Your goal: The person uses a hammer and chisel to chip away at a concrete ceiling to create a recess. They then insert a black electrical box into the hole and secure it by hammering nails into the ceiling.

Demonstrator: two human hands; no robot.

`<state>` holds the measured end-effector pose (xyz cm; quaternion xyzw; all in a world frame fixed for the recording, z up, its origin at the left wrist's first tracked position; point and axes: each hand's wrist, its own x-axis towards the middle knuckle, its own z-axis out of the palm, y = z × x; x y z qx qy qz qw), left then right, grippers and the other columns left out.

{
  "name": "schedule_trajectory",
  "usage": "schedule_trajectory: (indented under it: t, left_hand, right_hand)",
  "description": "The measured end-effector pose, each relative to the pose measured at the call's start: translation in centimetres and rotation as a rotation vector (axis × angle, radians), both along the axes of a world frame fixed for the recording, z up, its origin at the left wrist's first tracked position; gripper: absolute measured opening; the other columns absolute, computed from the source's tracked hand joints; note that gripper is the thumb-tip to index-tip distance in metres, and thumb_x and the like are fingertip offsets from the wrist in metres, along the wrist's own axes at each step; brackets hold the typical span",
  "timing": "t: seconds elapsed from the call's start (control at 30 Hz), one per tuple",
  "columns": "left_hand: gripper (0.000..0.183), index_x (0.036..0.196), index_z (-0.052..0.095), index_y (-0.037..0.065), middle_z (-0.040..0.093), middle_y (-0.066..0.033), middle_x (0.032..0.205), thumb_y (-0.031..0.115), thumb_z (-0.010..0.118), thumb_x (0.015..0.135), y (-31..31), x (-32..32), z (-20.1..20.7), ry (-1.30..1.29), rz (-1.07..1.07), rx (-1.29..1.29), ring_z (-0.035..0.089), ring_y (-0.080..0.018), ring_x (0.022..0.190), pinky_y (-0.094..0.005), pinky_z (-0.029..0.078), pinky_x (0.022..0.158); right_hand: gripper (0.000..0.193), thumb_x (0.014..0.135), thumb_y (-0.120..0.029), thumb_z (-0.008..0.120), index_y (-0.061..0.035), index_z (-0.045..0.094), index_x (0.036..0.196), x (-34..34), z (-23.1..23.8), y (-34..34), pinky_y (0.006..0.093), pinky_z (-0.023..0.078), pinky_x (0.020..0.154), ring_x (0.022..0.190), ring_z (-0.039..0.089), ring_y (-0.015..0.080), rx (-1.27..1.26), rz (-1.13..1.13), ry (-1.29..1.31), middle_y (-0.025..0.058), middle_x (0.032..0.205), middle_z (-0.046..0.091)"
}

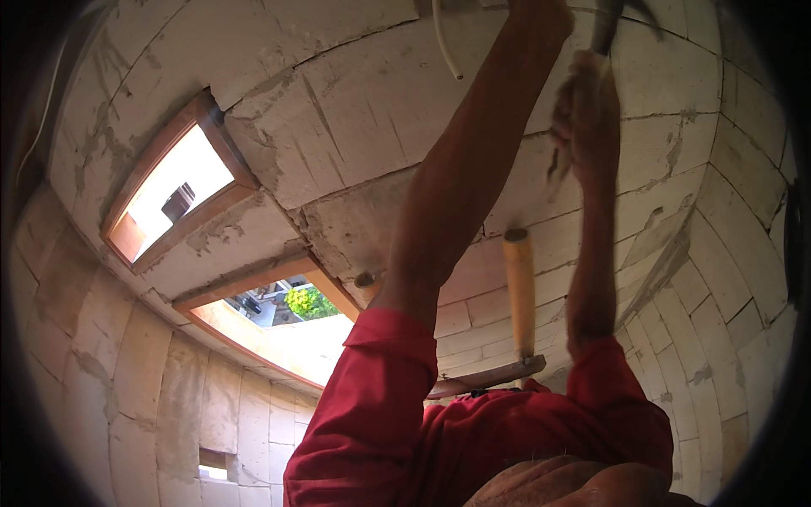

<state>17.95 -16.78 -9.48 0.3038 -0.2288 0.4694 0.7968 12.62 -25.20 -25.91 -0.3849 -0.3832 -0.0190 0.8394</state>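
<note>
My right hand (pixel 589 106) is raised toward the upper edge, in front of the pale block wall. Its fingers are wrapped round the handle of a hammer (pixel 605 32), whose dark head is partly cut off by the top of the picture. Motion blurs both hand and tool, and a thin blurred piece shows just under the fingers. My left arm stretches up beside it; only the wrist end of my left hand (pixel 542 10) is seen, with the fingers beyond the top edge. A whitish cable (pixel 449 46) hangs left of that arm.
Pale block walls (pixel 363 118) with mortar smears curve around me. Two wood-framed openings (pixel 245 182) lie at the left, with greenery outside the lower one. A bamboo pole (pixel 519 287) stands between my arms, near a wooden bar (pixel 490 376). Another pole end (pixel 367 283) shows behind my left arm.
</note>
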Motion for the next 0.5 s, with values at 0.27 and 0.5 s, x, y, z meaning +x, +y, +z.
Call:
schedule_trajectory:
  t: [0.27, 0.5]
  left_hand:
    - [0.025, 0.115, 0.043, 0.011, 0.051, -0.0037, 0.078, 0.035, 0.039, 0.109, 3.3, 2.2, -1.4, -0.030, 0.208, 0.120, 0.053, -0.0172, 0.065, -0.0313, 0.045, 0.055]
    - [0.020, 0.103, 0.045, 0.014, 0.045, 0.0009, 0.074, 0.033, 0.046, 0.109, 1.4, -0.7, -6.9, 0.172, 0.566, 0.483, 0.050, -0.0142, 0.060, -0.0317, 0.048, 0.056]
  right_hand:
    - [0.034, 0.104, -0.036, 0.051, -0.0040, 0.049, 0.117, 1.7, -0.6, -1.1, 0.0231, 0.033, 0.038, 0.045, 0.039, 0.0046, 0.357, 0.078, 0.112, -0.0026, 0.067, 0.043]
    - [0.046, 0.106, -0.045, 0.051, -0.0009, 0.045, 0.119, 2.3, -1.6, -3.6, 0.0214, 0.033, 0.036, 0.044, 0.036, 0.0053, 0.238, 0.108, 0.076, -0.0013, 0.067, 0.042]
